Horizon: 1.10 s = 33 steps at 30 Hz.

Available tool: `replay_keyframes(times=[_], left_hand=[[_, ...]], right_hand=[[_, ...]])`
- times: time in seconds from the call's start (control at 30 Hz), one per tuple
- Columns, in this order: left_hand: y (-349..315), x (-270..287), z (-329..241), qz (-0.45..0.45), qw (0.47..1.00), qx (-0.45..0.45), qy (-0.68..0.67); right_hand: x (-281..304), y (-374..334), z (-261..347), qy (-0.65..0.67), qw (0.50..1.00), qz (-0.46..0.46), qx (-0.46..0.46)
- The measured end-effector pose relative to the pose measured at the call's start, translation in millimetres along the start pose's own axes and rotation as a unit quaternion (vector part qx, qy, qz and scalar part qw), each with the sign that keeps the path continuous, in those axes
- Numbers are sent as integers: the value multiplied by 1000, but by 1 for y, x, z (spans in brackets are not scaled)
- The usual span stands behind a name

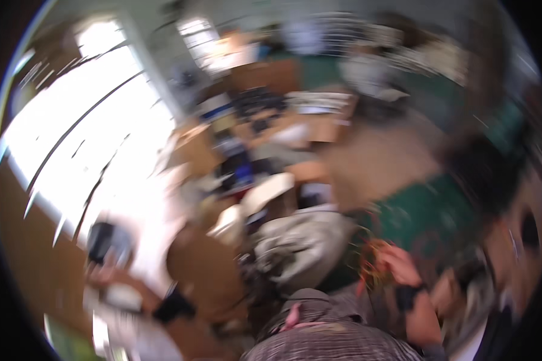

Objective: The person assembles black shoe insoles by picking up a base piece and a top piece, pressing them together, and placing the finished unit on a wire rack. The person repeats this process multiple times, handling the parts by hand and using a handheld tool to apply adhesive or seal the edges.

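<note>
My right hand (400,265), with a dark band on its wrist, is closed round a loose bundle of thin orange, red and yellow strands (372,256); blur hides whether they are cords, wires or bands. Far to the left, my left hand (104,274) reaches to a dark, rounded object with a greyish, see-through-looking side (109,240). Motion smears those fingers, so whether they grip it or only touch it does not show. Another dark band (173,304) circles the left wrist.
Between my arms lies a pale cloth sack (301,246). Cardboard boxes (196,150) and mixed items crowd the space ahead. A brown rounded panel (205,265) stands beside my left arm. Green flooring (430,210) shows at right, and a bright window (96,132) at left.
</note>
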<state>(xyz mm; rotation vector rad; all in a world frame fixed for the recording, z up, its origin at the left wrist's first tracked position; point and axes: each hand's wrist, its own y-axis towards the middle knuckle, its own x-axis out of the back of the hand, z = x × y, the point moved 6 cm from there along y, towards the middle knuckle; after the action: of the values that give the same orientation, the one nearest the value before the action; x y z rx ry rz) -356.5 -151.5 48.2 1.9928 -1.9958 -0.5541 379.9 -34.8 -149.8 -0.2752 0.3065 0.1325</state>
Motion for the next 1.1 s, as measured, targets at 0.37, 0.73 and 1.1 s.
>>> replay_keyframes(times=[0.37,0.73,1.1], left_hand=[[-405,-278,-168,501,812,-49,-295],[-811,-100,-297,878,311,-209,-298],[-857,-192,-192,907,287,-268,-150]], right_hand=[[131,-254,-156,-26,876,-481,-17],[-4,-626,-318,-117,287,-936,-167],[146,-469,-236,-72,488,-869,-33]])
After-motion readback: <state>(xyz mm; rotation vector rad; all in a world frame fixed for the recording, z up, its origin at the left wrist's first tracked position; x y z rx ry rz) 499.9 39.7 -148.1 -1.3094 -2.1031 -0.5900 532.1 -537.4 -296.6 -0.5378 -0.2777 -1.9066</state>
